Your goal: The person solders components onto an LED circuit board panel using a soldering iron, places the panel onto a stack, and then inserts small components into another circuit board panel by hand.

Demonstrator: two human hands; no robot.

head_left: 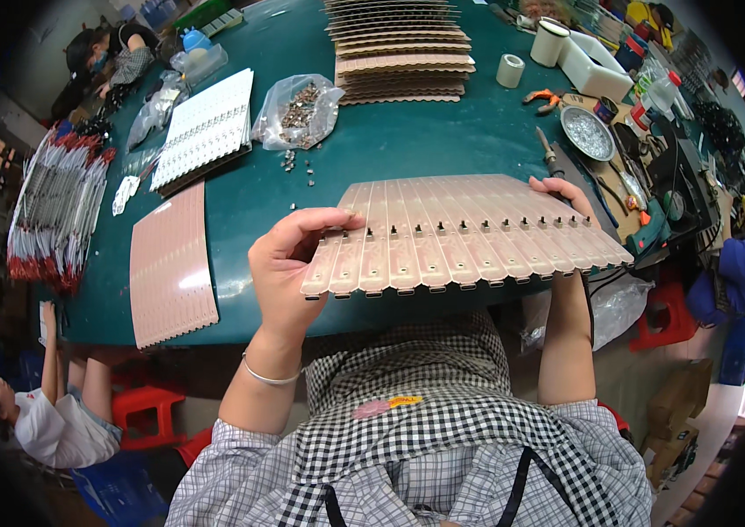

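I hold a tan panel of several joined strips (469, 233) up over the near edge of the green table (408, 145). Small dark studs stand in a row across its middle. My left hand (289, 263) grips its left end, thumb on top. My right hand (566, 198) holds the far right edge, mostly hidden behind the panel. A clear bag of small metal parts (298, 110) lies beyond, with a few loose pieces (298, 162) scattered near it.
A second tan panel (170, 263) lies flat at the left, a white one (206, 127) behind it. A tall stack of panels (399, 48) stands at the back. Tape rolls, a bowl and tools crowd the right. Other people sit at far left and lower left.
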